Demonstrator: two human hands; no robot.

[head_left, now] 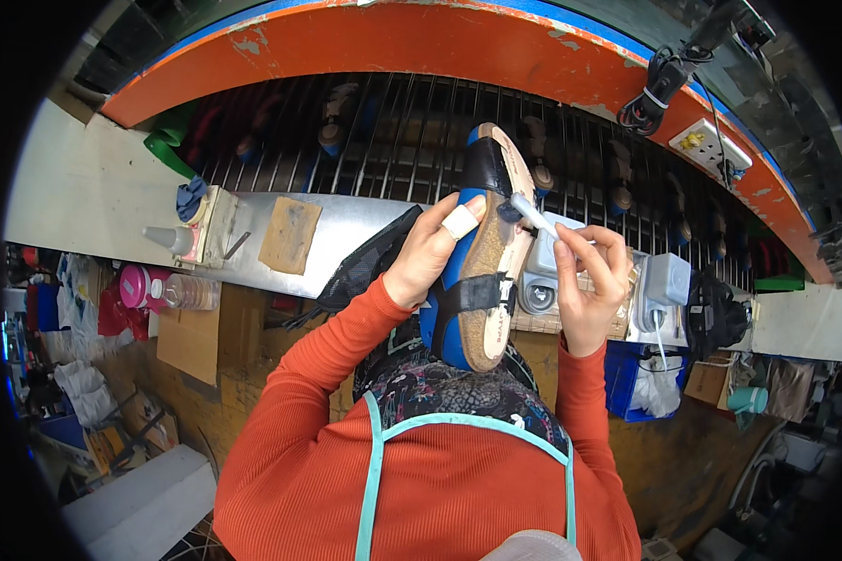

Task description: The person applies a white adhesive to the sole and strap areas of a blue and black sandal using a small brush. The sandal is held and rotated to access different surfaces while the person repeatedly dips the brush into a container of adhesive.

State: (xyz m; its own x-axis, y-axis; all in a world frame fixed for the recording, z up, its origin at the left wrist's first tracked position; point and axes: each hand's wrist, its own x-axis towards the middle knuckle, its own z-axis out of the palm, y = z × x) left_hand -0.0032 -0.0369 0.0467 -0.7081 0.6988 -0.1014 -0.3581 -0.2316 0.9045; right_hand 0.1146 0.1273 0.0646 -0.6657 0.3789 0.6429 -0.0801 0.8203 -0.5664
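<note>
My left hand [430, 251] grips the side of a cork-soled sandal [485, 248] with black straps, fitted on a blue shoe last [452, 348]. White wrapping covers the thumb, which presses on the sandal's edge. The sandal stands lengthwise in front of me, one end toward my lap. Between the thumb and fingers of my right hand [591, 285] is a small brush [536, 217] with a pale handle. Its dark head meets the sandal near the middle, by a strap; the exact contact is hard to make out.
Beyond the sandal runs a rack of metal bars [393, 140] with several shoes among them, under an orange panel [365, 45]. Grey containers [666, 279] stand right of the sandal. Left lie a brown pad [290, 234], a black mesh bag [370, 262] and a nozzle bottle [166, 238]. A blue bin [624, 397] sits lower right.
</note>
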